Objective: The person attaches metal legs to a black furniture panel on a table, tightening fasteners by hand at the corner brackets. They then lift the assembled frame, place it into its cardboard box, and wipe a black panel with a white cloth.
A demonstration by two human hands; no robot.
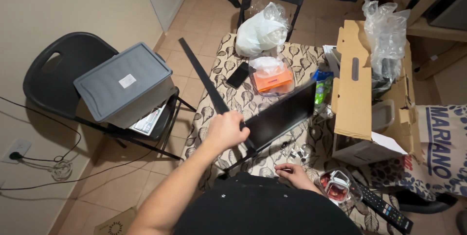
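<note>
My left hand (226, 129) grips the near left corner of a thin black flat panel (279, 116), like a monitor screen, tilted up over a table with a leaf-patterned cloth (233, 96). A long black strip (202, 75) runs from that corner out past the table's left edge. My right hand (294, 174) rests low on the cloth near my body, fingers curled beside some small clear items (301, 152); whether it holds anything is unclear.
An open cardboard box (357, 94) with plastic wrap stands at right. A white plastic bag (260, 33), an orange box in a clear bag (272, 77), a phone (238, 75), a remote (386, 209). A grey bin (124, 84) sits on a black chair at left.
</note>
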